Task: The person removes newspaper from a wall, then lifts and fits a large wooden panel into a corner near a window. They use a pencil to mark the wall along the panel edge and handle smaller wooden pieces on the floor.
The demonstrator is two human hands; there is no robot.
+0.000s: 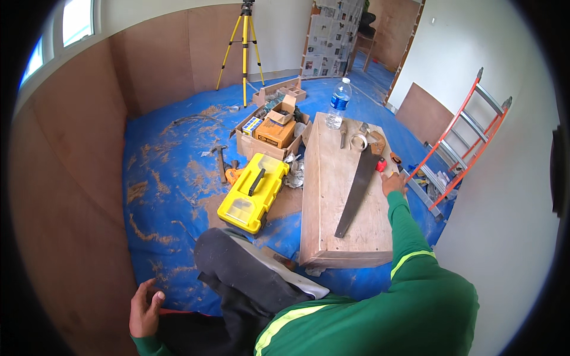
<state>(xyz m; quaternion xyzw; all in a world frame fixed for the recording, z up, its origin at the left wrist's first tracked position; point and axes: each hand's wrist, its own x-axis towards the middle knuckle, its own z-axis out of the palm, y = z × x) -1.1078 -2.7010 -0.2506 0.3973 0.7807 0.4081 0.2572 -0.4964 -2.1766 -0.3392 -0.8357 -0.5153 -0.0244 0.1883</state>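
Observation:
My right hand [394, 184] reaches over the right edge of a plywood box [323, 196], its fingers apart and nothing seen in them. Just beyond the fingertips is a small red object [380, 165], its kind unclear. Beside it, a handsaw [358, 193] with a wooden handle lies flat on the box, its blade pointing toward me. A roll of tape [358, 142], a chisel-like tool [344, 137] and a clear water bottle [339, 104] stand or lie near the far end. Low at the left, my left hand [146, 310] hangs open by my knee, fingers spread.
Left of the box are a yellow toolbox [252, 193], a hammer [221, 165] and a cardboard box [261, 145] of supplies. An orange stepladder [460, 142] leans at the right wall. A yellow tripod [244, 53] stands behind. Wood shavings litter the blue sheet [178, 216].

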